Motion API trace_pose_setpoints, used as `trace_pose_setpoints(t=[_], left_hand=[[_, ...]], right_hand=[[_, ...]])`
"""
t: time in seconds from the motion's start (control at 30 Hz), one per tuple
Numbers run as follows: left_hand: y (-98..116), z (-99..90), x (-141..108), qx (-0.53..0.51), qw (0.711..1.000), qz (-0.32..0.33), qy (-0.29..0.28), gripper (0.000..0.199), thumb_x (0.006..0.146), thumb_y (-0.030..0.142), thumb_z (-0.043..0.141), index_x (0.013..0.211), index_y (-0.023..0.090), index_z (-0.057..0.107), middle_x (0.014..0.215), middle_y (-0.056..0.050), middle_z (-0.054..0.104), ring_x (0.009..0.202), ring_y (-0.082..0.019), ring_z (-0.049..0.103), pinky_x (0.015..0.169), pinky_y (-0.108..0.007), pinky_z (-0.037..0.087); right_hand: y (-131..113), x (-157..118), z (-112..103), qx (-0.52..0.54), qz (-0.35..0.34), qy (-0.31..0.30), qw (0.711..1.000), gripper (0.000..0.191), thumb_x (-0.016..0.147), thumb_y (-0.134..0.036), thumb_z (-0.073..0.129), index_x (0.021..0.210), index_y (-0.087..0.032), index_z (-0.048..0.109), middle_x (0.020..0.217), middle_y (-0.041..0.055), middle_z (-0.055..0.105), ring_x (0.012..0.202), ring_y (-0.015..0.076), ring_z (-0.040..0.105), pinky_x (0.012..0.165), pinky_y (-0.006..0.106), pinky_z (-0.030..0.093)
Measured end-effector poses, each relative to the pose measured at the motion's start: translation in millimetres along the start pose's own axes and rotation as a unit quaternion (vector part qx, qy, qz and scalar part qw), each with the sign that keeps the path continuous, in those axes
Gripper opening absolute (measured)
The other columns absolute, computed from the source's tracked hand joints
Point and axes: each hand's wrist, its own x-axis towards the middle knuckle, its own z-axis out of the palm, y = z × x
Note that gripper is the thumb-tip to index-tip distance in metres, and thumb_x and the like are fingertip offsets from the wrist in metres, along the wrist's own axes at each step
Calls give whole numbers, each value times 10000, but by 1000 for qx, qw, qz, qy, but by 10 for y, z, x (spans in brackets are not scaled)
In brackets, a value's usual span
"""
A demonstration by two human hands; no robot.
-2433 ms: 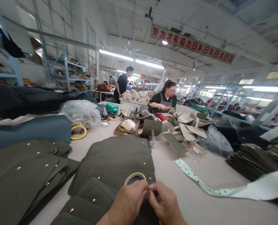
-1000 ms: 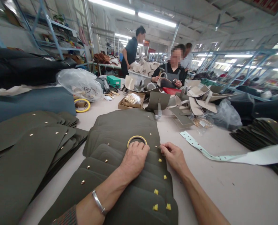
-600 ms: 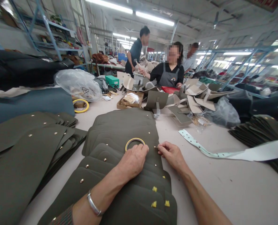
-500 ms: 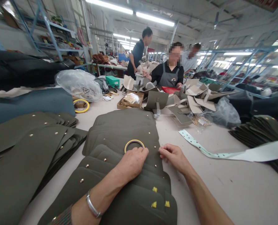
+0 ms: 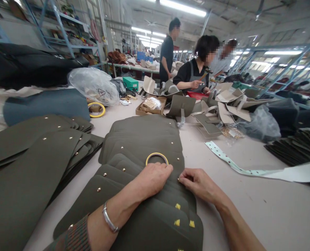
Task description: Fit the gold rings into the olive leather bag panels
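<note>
A fanned stack of dark olive leather-like panels (image 5: 144, 134) with gold studs lies in front of me. My left hand (image 5: 153, 181) is closed on a roll of yellow tape (image 5: 157, 154) and rests over the panels; a silver bangle is on that wrist. At the stack's right edge, my right hand (image 5: 200, 184) is closed in a pinch, its fingertips at a gold stud. Whatever they might hold is hidden. Small yellow tape pieces (image 5: 177, 206) stick to the nearer panels.
More studded panels (image 5: 26, 167) lie left. Behind are another tape roll (image 5: 102, 111), a plastic bag (image 5: 94, 85) and a box of gold parts (image 5: 151, 104). A pale dotted strip (image 5: 233, 167) crosses the right side. Across the table, a co-worker (image 5: 190, 73) holds a hammer (image 5: 205, 74).
My right hand has moved nearer along the panel edge to a stud. The left hand keeps the tape roll. The view has shifted slightly, and the co-worker has turned, head bent.
</note>
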Motion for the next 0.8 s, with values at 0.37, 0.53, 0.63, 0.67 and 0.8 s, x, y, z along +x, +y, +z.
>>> trace_pose_setpoints(t=[0.37,0.53,0.63,0.67,0.8], left_hand=[[-5,8,11,-9,1000,-3,5,134,883,116,414,956,184,503,898,-63,639,831,-228,633,688,-334,513],[-24,46,21,-6,1000,-1,12,102,877,136,443,944,184,503,885,-62,646,818,-229,636,688,-337,515],[-29,57,23,-5,1000,4,22,99,877,138,439,937,187,501,877,-56,648,799,-235,639,665,-346,520],[-28,56,22,-5,1000,4,22,101,876,136,439,938,187,501,875,-56,649,797,-235,640,663,-344,521],[-14,27,18,-12,1000,-1,14,109,875,129,439,943,184,504,884,-61,651,808,-223,644,675,-325,516]], right_hand=[[-49,21,87,-34,-28,32,999,146,804,-178,533,705,-187,639,654,-5,651,604,130,566,574,232,385],[25,10,61,31,1,8,999,146,804,-223,545,746,-184,673,639,-8,653,583,130,560,542,227,388],[21,18,64,33,-1,9,999,144,800,-225,547,745,-184,673,640,-7,654,582,130,561,541,228,394],[7,22,68,26,-1,12,1000,145,799,-220,544,738,-184,670,642,-5,656,585,131,565,546,229,397],[-41,35,84,-3,5,23,1000,130,789,-208,545,723,-189,655,654,5,659,606,138,588,565,240,414]])
